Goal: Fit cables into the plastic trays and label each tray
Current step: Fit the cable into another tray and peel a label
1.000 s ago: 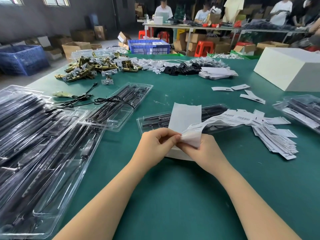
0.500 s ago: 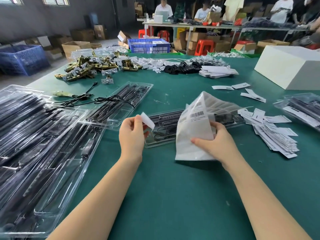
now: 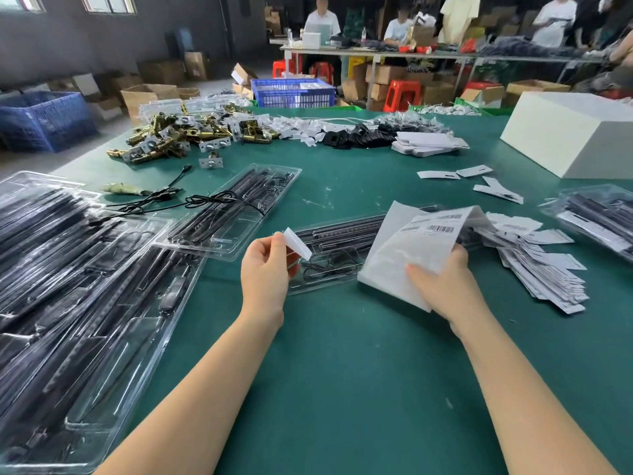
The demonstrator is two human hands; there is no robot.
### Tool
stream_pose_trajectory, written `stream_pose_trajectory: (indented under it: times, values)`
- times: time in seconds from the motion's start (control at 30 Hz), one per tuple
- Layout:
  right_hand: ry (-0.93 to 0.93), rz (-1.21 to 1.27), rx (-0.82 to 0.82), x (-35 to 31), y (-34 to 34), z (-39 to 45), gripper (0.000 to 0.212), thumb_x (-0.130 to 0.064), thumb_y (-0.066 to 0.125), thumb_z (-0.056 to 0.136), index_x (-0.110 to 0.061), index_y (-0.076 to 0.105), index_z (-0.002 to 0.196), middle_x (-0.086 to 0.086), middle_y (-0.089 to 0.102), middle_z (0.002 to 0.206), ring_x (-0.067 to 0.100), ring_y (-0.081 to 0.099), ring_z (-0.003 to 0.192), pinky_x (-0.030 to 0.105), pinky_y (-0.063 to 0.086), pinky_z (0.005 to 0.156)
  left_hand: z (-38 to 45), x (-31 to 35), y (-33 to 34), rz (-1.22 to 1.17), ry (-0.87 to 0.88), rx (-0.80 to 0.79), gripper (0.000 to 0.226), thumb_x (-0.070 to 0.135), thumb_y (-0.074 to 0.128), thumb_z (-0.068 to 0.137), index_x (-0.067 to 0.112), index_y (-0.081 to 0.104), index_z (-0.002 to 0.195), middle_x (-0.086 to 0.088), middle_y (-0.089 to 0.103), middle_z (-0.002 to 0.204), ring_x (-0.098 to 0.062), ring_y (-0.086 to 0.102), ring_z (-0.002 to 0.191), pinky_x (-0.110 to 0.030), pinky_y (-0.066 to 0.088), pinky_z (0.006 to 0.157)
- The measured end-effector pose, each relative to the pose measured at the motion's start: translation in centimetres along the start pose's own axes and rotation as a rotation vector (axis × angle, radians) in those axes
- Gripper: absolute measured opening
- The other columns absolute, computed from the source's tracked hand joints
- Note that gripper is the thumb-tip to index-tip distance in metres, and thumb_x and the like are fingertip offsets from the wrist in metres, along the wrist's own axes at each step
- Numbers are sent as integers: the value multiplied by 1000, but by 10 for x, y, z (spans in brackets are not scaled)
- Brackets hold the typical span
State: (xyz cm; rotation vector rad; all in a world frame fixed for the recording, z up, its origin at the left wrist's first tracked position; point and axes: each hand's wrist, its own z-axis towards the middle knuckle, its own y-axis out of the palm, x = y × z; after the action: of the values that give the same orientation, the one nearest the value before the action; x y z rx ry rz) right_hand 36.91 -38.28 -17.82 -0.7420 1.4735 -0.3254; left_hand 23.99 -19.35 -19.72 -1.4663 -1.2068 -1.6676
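1. Tray in hand [image 3: 329, 258]: clear plastic, centre of frame, lying flat on the green desk [image 3: 342, 389]. Black bars and a coiled cable are seated inside, so fitting looks done for this one. No label visible on it yet.
2. Label [image 3: 297, 243]: small white sticker, pinched between thumb and fingers of the left hand [image 3: 265, 269], held just above the tray's near-left end. Not touching the plastic as far as I can tell.
3. Label sheet [image 3: 411, 255]: white backing paper with barcodes near its top edge, gripped by the right hand [image 3: 442, 286], thumb on top and fingers curled under; it covers the tray's right part. Barcodes remain on it, so more labels are available.
4. Judged step: sticker is off the sheet, pressing it onto this tray is still to do.
5. Second tray [image 3: 233, 214], upper left of the first: bars are in, but a loose black cable [image 3: 205, 200] trails across it onto the desk. Fitting there looks unfinished.
6. Stack of filled trays [image 3: 78, 286], left edge of frame: many, overlapping. Whether they carry labels cannot be told.
7. More trays [image 3: 596, 217], right edge: white strips show on them, possibly labels.
8. Pile of white paper slips [image 3: 544, 269], right of the sheet.
9. Far side: brass hardware [image 3: 185, 135], white box [image 3: 568, 135].
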Motion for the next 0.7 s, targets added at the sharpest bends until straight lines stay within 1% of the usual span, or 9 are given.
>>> stream_pose_trajectory:
  times: [0.1,0.17,0.23,0.3,0.37,0.43,0.5,0.6,0.7]
  values:
    - [-150,396,92,-2,4,-1,43,-13,62,88,-25,46,126,-9,58,112,17,57,109,27,40,87,0,1,0,2,-5,4,20,29,54,98,14,60,87,2,68,81,-1,64,62,-19,54,60]
    - [-319,470,138,-7,2,-5,40,-6,62,87,-36,54,111,-24,61,101,-4,59,97,19,43,83,-1,1,1,-1,-4,7,20,29,54,98,14,59,86,2,67,80,0,64,60,-19,54,58]
    - [-488,476,12,-11,-2,-8,44,0,63,87,-42,62,99,-30,67,95,-14,61,90,7,45,77,-1,1,1,-2,2,12,20,28,54,98,14,59,84,3,67,77,1,63,59,-19,53,57]
    - [-534,452,-256,-12,-2,-12,46,3,64,87,-41,69,99,-25,71,102,-6,65,97,6,48,78,0,1,1,-6,-2,15,21,28,54,98,14,58,84,3,67,76,-2,63,60,-22,54,58]
    - [-445,362,-396,-9,2,-10,40,-3,66,87,-37,67,106,-14,71,113,6,65,107,17,51,87,0,1,0,-15,-19,16,21,29,54,98,14,58,85,2,67,78,-4,63,62,-25,54,61]
    - [-270,402,-323,-4,1,-3,33,-7,67,87,-33,63,105,-5,69,116,11,65,103,31,52,89,1,1,0,-31,-30,18,20,28,53,99,14,58,85,3,67,75,-2,63,60,-23,54,59]
    - [-100,431,-193,1,-7,8,26,-19,67,89,-27,60,113,-3,67,119,13,62,104,35,50,86,1,1,0,-39,-39,16,20,28,53,99,14,58,86,3,67,75,-2,63,60,-21,54,57]
    - [103,437,-40,16,-26,28,51,-28,66,91,-18,47,137,3,60,122,23,58,101,32,44,75,1,1,0,-37,-54,10,19,28,53,99,14,59,87,0,68,80,-6,63,64,-22,54,59]
    - [75,476,60,25,-37,36,38,-15,65,90,-13,55,127,9,65,115,25,60,97,30,43,72,1,1,0,-38,-53,3,20,28,53,99,14,59,86,2,68,77,-5,63,61,-21,54,58]
